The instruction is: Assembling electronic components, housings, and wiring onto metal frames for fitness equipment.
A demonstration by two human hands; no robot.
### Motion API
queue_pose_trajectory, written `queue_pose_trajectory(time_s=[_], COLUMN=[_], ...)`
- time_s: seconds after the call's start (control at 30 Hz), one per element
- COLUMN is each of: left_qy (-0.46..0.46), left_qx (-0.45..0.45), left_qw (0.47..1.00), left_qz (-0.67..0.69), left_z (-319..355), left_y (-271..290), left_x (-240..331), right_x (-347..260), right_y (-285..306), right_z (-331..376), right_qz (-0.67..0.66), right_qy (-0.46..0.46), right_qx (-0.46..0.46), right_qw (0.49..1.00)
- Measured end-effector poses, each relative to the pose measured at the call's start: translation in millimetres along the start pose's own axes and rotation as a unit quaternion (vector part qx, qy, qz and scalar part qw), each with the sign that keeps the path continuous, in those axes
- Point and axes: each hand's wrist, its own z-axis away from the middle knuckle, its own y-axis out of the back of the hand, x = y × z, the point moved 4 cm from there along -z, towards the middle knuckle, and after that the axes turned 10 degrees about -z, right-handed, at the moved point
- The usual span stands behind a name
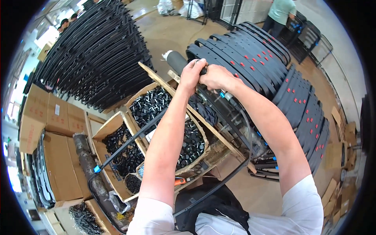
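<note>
Near the upper centre of the frame both hands meet on the top bend of a thin black bent-metal tube frame (235, 164); the left hand (192, 74) has its fingers curled tight around the tube, and the right hand (215, 76) closes over it just beside, knuckles up, touching the left; the frame loops down toward the lower centre, with a blue clip (97, 169) on its left leg; below the arms, at centre left, open brown cardboard boxes (113, 125) hold small black plastic caps (150, 103); stacks of black curved frames (94, 51) fill the upper left, and more with red marks (282, 78) the right.
</note>
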Motion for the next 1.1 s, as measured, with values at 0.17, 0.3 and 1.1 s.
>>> queue_pose_trajectory(time_s=[0.17,0.3,1.1], left_qy=[0.015,0.008,0.027], left_qx=[0.032,0.043,0.052], left_qw=[0.999,0.999,0.998], left_qz=[0.008,0.004,0.03], left_z=[-27,-33,-25], left_y=[25,42,38], left_x=[-20,-26,-41], right_x=[-6,-11,2], right_y=[-10,-16,-38], right_z=[-47,-58,-87], right_qz=[0.019,0.048,-0.039], right_qy=[0.005,-0.015,0.001], right_qx=[-0.017,-0.048,-0.113], right_qw=[1.0,0.998,0.993])
